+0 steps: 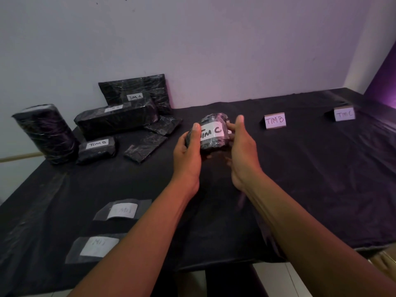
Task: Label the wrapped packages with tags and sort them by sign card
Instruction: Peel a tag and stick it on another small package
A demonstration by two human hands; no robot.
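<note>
- Small black plastic-wrapped package (212,133) with a white "TIM C" paper tag (211,132) on its front is held above the black-cloth-covered bench (300,168), left of the "TIM B" cardboard sign card (275,120).
- Left hand (188,151) grips the package's left end, thumb up over the top edge beside the tag, fingers curled underneath.
- Right hand (242,146) is at the package's right end, thumb raised, fingertips touching the side; looks like a light pinch at the tag's end, but exact contact is partly hidden.
- Both forearms reach forward from the near bench edge, wrists angled inward toward each other.
- Step in hand, my read: finish pressing the tag down, then sort the package.
- To do it well: smooth the tag flat from centre outward so the ends stick to the crinkly wrap; keep the writing facing up.
- Then carry it past the TIM B card to the "TIM C" cardboard sign card (344,114), far right of TIM B, and set it just in front without knocking the card.
- Pile of other black wrapped packages (115,121) sits well left of the TIM B card, some already tagged.
- Two spare white tags on clear backing (122,210) lie on the bench, near left of the TIM B card; writing too faint to read.
</note>
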